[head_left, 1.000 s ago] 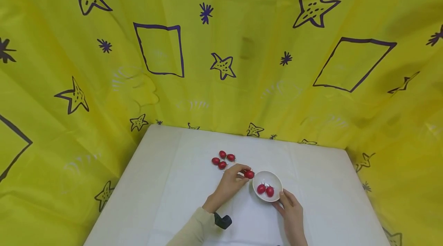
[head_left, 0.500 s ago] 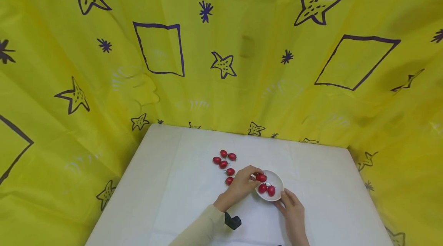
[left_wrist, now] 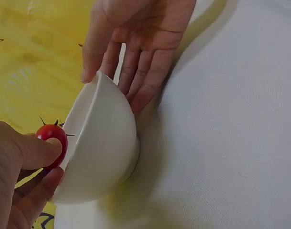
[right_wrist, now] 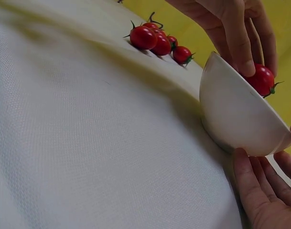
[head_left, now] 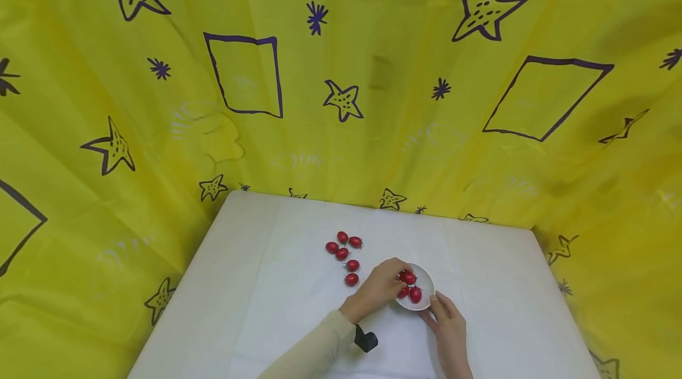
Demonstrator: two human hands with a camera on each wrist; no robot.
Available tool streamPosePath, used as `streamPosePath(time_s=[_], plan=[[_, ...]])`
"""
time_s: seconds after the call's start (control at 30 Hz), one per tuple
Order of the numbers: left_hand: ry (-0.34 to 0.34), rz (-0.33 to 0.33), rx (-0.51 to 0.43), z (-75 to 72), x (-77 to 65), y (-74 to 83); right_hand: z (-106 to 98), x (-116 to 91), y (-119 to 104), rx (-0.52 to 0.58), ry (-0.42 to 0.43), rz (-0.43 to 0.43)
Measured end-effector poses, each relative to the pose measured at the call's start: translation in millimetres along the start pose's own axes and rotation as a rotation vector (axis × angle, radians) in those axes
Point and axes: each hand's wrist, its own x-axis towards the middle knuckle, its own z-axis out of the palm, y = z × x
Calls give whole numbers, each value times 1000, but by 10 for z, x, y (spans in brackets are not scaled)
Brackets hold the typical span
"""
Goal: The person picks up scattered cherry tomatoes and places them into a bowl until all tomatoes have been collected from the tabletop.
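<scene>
Pinching a tomato (right_wrist: 261, 80), left fingers (right_wrist: 240, 45) now over the bowl (right_wrist: 241, 112), beside it earlier, right fingers (right_wrist: 248, 179) gripping it.

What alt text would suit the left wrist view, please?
A person's left grip pinches a red tomato at the opening of a white bowl, while the right grip holds the bowl's other side. Around them are a white tabletop and yellow cloth.
</scene>
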Motion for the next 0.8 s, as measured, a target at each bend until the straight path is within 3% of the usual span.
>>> streamPosePath(time_s=[0.33, 0.53, 0.8], plan=[[-3, 26, 296, 67, 127, 99, -5, 18, 9, 24, 11, 14], [-30, 27, 394, 96, 163, 164, -16, 38, 32, 44, 6, 15], [-15, 58, 487, 155, 157, 144, -21, 24, 27, 51, 3, 8]])
